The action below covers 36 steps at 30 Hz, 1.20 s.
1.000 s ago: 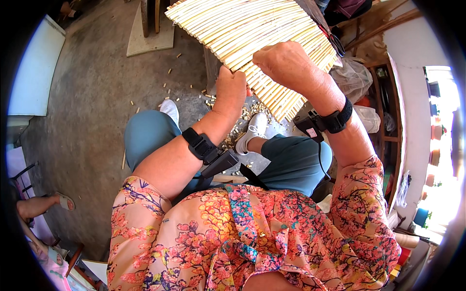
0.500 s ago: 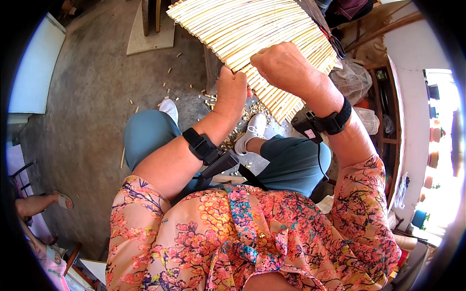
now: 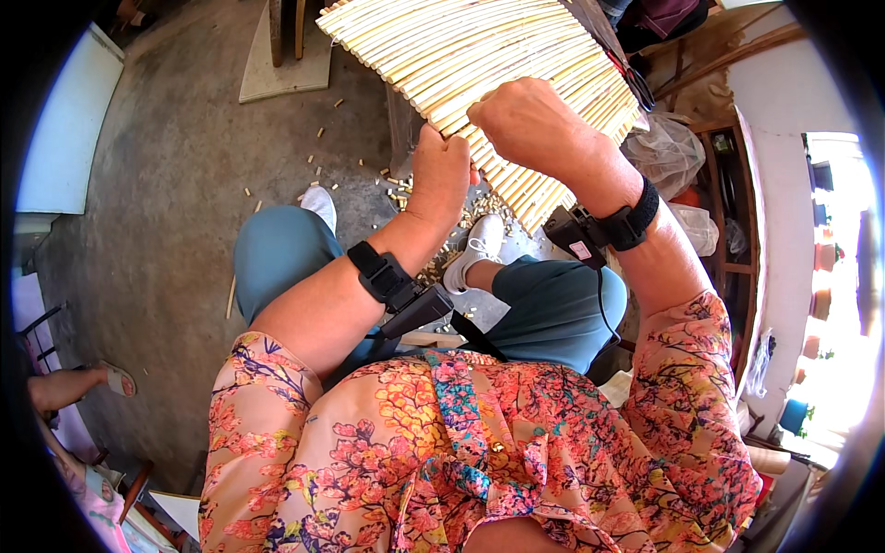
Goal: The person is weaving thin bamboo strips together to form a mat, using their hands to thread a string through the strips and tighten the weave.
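Observation:
A mat of pale straw-coloured sticks (image 3: 498, 55), laid side by side, slopes down toward me from the top of the view. My left hand (image 3: 441, 170) is closed on the mat's left edge, its thumb on top and the other fingers mostly hidden beneath. Over the sticks, just right of that edge, my right hand (image 3: 530, 124) is curled into a fist with its knuckles up. Whatever its fingers pinch is hidden from view. Thin cross threads run over the sticks. Each forearm wears a black strap with a small dark device.
Short cut stick pieces (image 3: 433, 267) litter the concrete floor around my shoes. A dark table edge (image 3: 403, 129) shows beneath the mat. Clear plastic bags (image 3: 664, 147) hang by a wooden shelf (image 3: 737, 203) at right. Another person's foot (image 3: 120, 380) is at far left.
My right hand has shifted slightly left over the mat, nearer my left hand. The left hand and the mat look the same.

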Tool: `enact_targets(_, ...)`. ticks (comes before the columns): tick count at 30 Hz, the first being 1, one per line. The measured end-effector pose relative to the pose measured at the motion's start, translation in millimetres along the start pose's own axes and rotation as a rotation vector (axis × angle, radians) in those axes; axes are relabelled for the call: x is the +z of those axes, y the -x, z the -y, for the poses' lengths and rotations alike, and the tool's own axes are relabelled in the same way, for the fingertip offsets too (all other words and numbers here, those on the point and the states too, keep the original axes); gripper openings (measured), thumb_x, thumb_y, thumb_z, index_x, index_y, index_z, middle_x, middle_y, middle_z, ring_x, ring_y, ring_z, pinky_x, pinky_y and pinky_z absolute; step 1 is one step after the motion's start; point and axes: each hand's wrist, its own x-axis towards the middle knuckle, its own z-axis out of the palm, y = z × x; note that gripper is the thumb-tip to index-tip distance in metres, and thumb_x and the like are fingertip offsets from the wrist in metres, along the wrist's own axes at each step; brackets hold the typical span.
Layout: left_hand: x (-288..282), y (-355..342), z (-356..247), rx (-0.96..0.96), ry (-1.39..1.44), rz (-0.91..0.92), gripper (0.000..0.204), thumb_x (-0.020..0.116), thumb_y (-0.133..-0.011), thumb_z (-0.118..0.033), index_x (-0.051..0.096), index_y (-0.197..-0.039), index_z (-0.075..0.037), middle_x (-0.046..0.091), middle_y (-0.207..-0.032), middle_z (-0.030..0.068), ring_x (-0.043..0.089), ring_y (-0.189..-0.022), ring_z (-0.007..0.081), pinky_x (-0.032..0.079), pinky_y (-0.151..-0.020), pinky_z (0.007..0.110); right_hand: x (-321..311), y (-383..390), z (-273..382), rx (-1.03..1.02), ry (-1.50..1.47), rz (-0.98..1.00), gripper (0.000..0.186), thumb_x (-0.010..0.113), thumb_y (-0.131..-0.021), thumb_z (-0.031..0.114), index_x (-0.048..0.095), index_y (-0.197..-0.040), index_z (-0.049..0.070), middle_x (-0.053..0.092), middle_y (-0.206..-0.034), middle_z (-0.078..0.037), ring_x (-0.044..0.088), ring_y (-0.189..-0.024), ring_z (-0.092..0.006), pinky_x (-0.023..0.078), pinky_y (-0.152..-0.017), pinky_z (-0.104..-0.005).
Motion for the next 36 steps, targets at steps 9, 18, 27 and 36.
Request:
enact_targets(9, 0, 0, 0, -0.011, 0.005, -0.007, 0.013, 0.039, -0.084, -0.003, 0.045, -0.094, 0.002, 0.049, -0.069, 0.0054, 0.043, -0.048, 0.0093, 0.038, -0.043, 0.023, 1, -1, 2, 0.002, 0.009, 0.003, 0.006, 0.057, -0.068, 0.007, 0.061, -0.07, 0.002, 0.057, -0.059, -0.016, 0.06, -0.06, -0.0322, 0.046, -0.052, -0.0395)
enact_targets(18, -1, -3, 5, 0.018, 0.017, -0.004, 0.016, 0.038, -0.08, -0.003, 0.041, -0.094, 0.006, 0.051, -0.069, 0.0111, 0.046, -0.046, 0.0139, 0.042, -0.042, 0.029, 2, -3, 4, 0.015, 0.019, -0.006, 0.005, 0.057, -0.067, 0.006, 0.061, -0.069, 0.003, 0.057, -0.058, -0.015, 0.06, -0.06, -0.0318, 0.046, -0.053, -0.0398)
enact_targets(27, 2, 4, -1, -0.008, -0.001, -0.018, 0.013, 0.04, -0.085, -0.005, 0.044, -0.095, 0.002, 0.049, -0.069, 0.0062, 0.043, -0.048, 0.01, 0.039, -0.043, 0.023, 1, -2, 6, 0.038, 0.02, 0.011, 0.004, 0.057, -0.067, 0.006, 0.06, -0.068, 0.004, 0.057, -0.058, -0.014, 0.06, -0.06, -0.0318, 0.046, -0.053, -0.0397)
enact_targets(36, 5, 32, 5, -0.073, 0.0, 0.018, 0.018, 0.039, -0.086, -0.007, 0.043, -0.101, 0.002, 0.051, -0.074, 0.0072, 0.047, -0.052, 0.0114, 0.043, -0.048, 0.024, -10, 18, 16, 0.068, -0.006, 0.127, 0.006, 0.058, -0.069, 0.007, 0.063, -0.071, 0.005, 0.06, -0.061, -0.013, 0.063, -0.062, -0.0302, 0.049, -0.054, -0.038)
